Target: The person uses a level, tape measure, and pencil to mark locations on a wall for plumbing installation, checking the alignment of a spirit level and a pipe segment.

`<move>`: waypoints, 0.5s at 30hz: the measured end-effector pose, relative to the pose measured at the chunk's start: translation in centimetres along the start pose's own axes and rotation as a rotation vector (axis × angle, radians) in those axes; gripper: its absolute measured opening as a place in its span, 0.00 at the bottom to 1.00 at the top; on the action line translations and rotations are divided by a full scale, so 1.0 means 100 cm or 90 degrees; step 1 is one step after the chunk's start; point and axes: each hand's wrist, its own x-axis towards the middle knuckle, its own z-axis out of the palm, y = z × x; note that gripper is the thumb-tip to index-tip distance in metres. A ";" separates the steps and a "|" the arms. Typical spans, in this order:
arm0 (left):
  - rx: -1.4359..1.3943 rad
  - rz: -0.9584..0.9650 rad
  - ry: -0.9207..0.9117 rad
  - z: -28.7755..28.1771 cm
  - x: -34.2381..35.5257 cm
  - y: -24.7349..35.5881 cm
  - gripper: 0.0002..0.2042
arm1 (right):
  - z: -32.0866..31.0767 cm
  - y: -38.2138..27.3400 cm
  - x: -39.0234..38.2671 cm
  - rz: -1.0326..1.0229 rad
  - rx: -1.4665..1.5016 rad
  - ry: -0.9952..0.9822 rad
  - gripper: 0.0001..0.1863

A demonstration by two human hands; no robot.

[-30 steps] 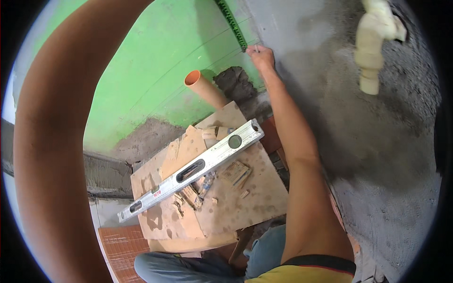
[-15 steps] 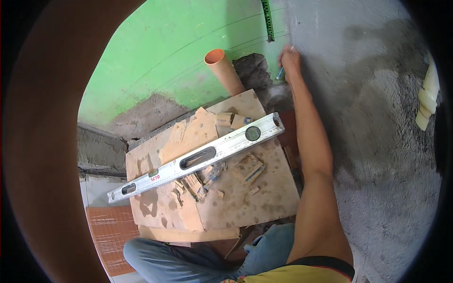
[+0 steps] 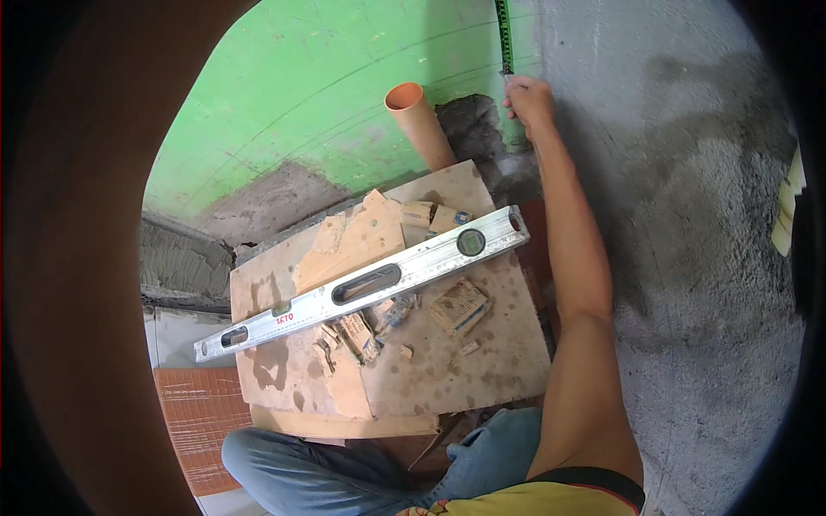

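Observation:
A green-and-black tape measure blade [image 3: 505, 39] hangs down the green wall near the corner, its upper part out of the picture. My right hand [image 3: 529, 101] is closed, fingertips at the blade's lower end; what the fingers hold is hidden. My right arm reaches up along the grey wall. My left hand is out of view; a large blurred brown shape [image 3: 77, 258], perhaps my raised left arm, fills the left side. In front of me a silver spirit level [image 3: 366, 288] lies slantwise across a stained board [image 3: 430, 370].
An orange pipe [image 3: 422, 129] stands behind the board, beside a dark broken hole [image 3: 471, 122] in the wall. Torn cardboard [image 3: 357, 236] and a crumpled small box [image 3: 459, 307] lie on the board. Rough grey wall [image 3: 688, 258] rises on the right; brown tiles [image 3: 202, 421] lie left.
My right hand has moved up to the tape blade's lower end. The thin blue pen-like tool seen in it earlier no longer shows. The view has shifted slightly.

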 end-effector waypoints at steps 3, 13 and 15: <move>-0.087 -0.041 0.001 -0.001 -0.002 0.002 0.15 | -0.001 -0.003 0.004 0.005 -0.004 0.005 0.15; -0.007 -0.033 -0.038 -0.005 -0.003 0.005 0.16 | -0.002 -0.004 0.008 0.018 -0.017 0.001 0.13; -0.019 -0.031 -0.045 -0.007 -0.006 0.009 0.16 | -0.003 -0.005 0.006 0.024 -0.028 0.011 0.12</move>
